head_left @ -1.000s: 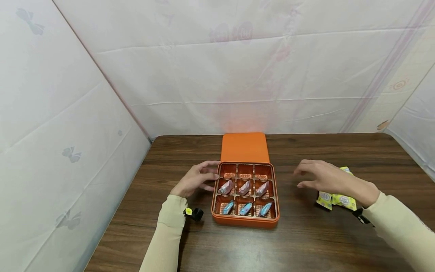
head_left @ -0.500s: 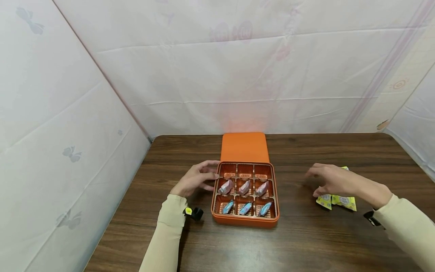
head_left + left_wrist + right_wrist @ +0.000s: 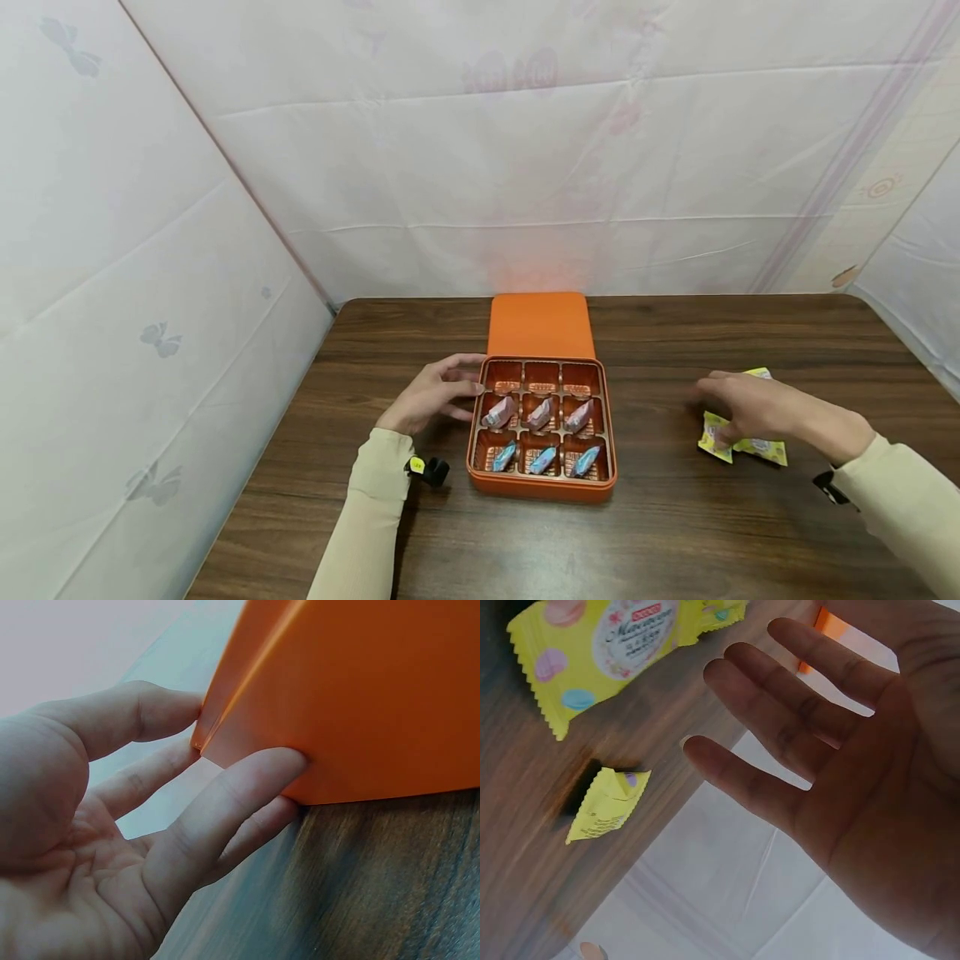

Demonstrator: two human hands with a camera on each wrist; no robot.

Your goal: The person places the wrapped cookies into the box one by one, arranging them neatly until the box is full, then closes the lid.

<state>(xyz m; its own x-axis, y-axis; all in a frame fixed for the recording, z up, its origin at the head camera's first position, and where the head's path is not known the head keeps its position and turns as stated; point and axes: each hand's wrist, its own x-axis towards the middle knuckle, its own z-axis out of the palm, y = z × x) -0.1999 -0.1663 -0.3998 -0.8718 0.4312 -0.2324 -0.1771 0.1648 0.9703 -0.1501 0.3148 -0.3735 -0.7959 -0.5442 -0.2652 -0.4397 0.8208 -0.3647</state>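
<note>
Grip: your left hand (image 3: 431, 398) braced the orange box (image 3: 542, 479) with straight fingers, your right hand (image 3: 757, 407) hovered spread, empty, over the yellow packets (image 3: 765, 450) on the table's right | Step: reaching for a packet | Next: likely pinch one, carry it to an empty back-row cell.

Right hand (image 3: 840, 772) open, fingers (image 3: 780, 697) spread and straight, holding nothing. Two yellow packets lie on the wooden table (image 3: 525, 847): large packet (image 3: 607, 645) above, small packet (image 3: 604, 802) below, apart.

Makeshift recording booth: white sheets (image 3: 525, 150), wooden table (image 3: 675, 533).
</note>
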